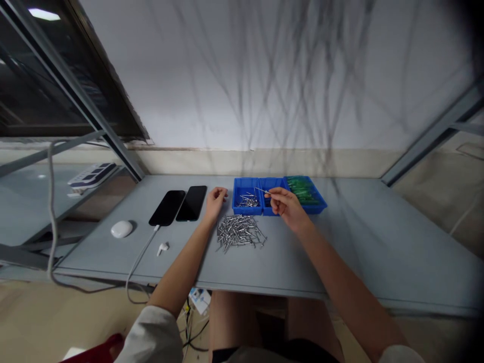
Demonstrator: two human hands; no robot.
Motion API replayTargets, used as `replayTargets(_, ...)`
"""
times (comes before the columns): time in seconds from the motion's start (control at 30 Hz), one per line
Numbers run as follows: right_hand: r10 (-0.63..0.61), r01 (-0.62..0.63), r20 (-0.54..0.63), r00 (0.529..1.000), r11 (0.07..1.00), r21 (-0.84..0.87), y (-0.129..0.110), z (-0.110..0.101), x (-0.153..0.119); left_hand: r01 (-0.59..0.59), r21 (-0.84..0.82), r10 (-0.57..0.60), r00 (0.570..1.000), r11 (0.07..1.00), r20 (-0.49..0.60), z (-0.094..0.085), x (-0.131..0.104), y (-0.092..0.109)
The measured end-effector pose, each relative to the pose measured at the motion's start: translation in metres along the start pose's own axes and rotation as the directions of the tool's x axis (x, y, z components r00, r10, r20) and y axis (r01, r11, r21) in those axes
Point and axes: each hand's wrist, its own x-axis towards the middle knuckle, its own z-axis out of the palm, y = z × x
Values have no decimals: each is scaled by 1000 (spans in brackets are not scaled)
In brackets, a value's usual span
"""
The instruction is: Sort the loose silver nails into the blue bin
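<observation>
My right hand (284, 202) is closed in a pinch over the middle blue bin, holding a thin silver screw (260, 190) that points left. To the left of the bins my left hand (216, 199) rests at the table, its fingers curled; whatever may be in them is hidden. A loose pile of similar silver screws (240, 232) lies in front of the bins. The left blue bin (239, 185) has several screws in it. My right hand partly covers the middle blue bin (270, 184). Green plastic pieces, perhaps wall plugs (302, 190), fill the right blue bin (320, 201).
Two dark phones, one at the left (167, 207) and one nearer my hand (191, 203), lie on the grey table (355, 242). A white cable (141, 254) runs over the front edge. Left of it sit a white earbud case (121, 229) and an earbud (162, 248).
</observation>
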Motion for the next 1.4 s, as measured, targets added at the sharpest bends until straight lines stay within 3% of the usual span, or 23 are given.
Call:
replayTargets(0.17,-15,15,-32,999,1000,5,0,-1,1,9,12,-9,1000,1000,1,0,0,1)
replayTargets(0.37,-68,58,-21,997,950,-306,8,0,0,15,11,-15,1000,1000,-4,0,0,1)
replayTargets(0.67,-133,188,134,982,723,-664,23,-4,1,-3,10,3,1000,1000,3,1,1,-2)
replayTargets(1.2,-217,311,232,948,486,-817,21,4,-8,-7,14,7,1000,1000,1,0,2,-2)
replayTargets(1.4,-151,348,318,936,264,-899,23,7,-13,20,16,-20,1000,1000,-7,0,3,-3)
